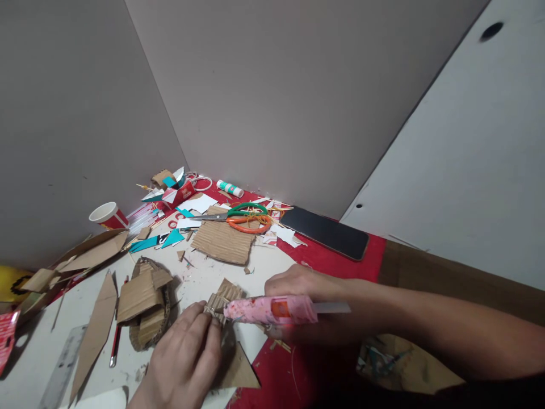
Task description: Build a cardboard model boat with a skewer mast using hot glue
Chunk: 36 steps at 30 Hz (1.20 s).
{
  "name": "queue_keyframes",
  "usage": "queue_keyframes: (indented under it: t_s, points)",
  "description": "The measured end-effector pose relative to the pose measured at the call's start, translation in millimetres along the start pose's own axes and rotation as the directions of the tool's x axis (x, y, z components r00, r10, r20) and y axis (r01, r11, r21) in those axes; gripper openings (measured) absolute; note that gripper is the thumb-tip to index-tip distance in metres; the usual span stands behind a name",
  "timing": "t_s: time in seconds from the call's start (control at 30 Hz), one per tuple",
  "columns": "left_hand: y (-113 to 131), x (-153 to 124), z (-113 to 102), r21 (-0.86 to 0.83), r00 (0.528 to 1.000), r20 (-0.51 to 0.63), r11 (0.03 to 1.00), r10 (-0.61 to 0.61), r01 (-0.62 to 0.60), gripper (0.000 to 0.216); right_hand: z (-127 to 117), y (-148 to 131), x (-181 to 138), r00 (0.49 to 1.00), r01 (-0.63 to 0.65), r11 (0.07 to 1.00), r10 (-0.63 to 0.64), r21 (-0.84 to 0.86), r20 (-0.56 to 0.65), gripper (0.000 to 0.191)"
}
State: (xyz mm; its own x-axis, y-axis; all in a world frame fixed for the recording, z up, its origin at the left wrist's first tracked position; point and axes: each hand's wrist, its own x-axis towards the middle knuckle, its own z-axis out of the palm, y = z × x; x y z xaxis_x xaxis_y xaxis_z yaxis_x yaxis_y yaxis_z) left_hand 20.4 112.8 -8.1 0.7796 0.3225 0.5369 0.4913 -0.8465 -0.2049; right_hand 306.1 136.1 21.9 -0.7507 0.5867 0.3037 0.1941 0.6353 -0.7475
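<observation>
Work is apparently standing partway, the right hand gripping a glue gun, the left hand pinching corrugated cardboard, a layered cardboard form lying near a loose cutout.

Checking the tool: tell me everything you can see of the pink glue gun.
The pink glue gun looks plastic and speckled, with an orange patch on its body and a whitish stick jutting from its rear. Held by the right hand over the table, it points at the corrugated cardboard by the left hand; tip contact is unclear.
</observation>
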Motion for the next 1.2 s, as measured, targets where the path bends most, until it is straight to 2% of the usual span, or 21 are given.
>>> queue_keyframes:
  t_s: [0.37, 0.57, 0.87, 1.07, 1.2]
  points:
    - [-1, 4, 0, 0.046, 1.000, -0.019, 0.999, 0.025, -0.024, 0.030, -3, -5, -5, 0.996, -0.070, 0.997, 0.069, 0.021, 0.056, 0.023]
    - [0, 12, -2, 0.072, 0.999, -0.033, 0.997, 0.034, -0.031, 0.031, -1, -2, -3, 1.000, -0.011, 1.000, 0.011, -0.016, -0.006, 0.025]
    - [3, 13, -2, 0.067, 0.998, -0.056, 0.997, 0.029, -0.026, 0.030, 3, -2, 7, 0.999, -0.043, 0.994, 0.041, -0.105, -0.017, 0.026]
    - [1, 8, -1, 0.042, 0.999, -0.033, 0.999, 0.029, -0.027, 0.031, 1, -3, 2, 0.999, -0.041, 0.998, 0.041, -0.047, -0.014, 0.026]
    - [-1, 3, 2, 0.005, 0.999, -0.047, 1.000, 0.020, -0.020, 0.028, -2, -4, -8, 0.993, -0.106, 0.994, 0.106, -0.008, 0.042, 0.024]
